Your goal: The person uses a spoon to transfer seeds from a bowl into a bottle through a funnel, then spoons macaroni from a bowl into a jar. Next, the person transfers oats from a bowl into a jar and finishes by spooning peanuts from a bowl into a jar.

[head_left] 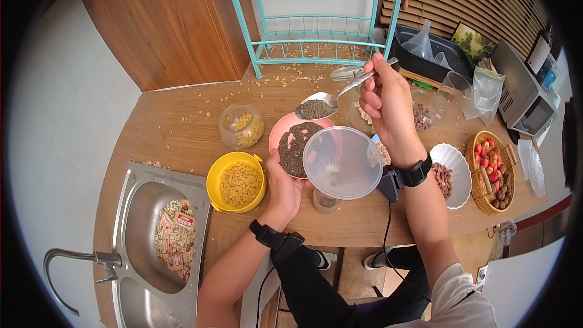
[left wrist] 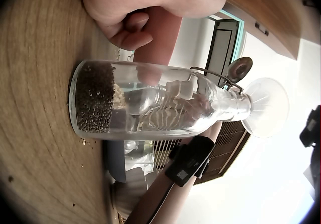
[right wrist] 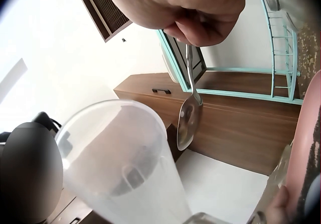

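My right hand pinches the handle of a metal spoon, whose bowl is heaped with small dark seeds above a pink bowl. My left hand grips that pink bowl of dark seeds by its near side. A translucent funnel sits in the mouth of a glass bottle, just right of the bowl. In the left wrist view, the upright bottle holds a layer of dark seeds at its base. The right wrist view shows the spoon beside the funnel.
A yellow bowl of pasta and a glass jar stand left, near a sink. On the right are a white fluted bowl and a basket. A turquoise rack stands behind, with scattered pasta around it.
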The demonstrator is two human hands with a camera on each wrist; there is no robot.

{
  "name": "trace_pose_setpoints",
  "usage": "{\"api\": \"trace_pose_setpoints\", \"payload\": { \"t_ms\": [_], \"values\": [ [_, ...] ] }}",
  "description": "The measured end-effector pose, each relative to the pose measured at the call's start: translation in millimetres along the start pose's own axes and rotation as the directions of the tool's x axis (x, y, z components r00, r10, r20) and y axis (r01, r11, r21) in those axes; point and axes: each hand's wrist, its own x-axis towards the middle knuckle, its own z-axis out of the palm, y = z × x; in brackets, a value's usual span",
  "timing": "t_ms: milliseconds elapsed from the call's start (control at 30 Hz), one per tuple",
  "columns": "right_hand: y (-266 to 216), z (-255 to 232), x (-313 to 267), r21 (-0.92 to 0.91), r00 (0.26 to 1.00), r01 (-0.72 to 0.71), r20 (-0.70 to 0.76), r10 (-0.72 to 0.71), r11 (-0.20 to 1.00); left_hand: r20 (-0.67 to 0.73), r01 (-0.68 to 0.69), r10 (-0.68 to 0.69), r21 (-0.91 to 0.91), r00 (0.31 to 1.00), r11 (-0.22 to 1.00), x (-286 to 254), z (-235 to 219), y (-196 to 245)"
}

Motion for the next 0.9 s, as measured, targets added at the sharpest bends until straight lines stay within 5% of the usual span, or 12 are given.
{"api": "trace_pose_setpoints", "payload": {
  "t_ms": [567, 900],
  "values": [
    [-26, 6, -18, 0.058, 0.989, 0.079, 0.122, -0.085, 0.995, -0.015, -0.035, 0.035, 0.007, 0.999, 0.999, -1, 5, 2],
    [-27, 5, -22, 0.063, 0.941, 0.280, 0.180, -0.287, 0.958, -0.021, -0.065, 0.066, 0.048, 0.998, 0.997, -7, 14, 7]
  ]
}}
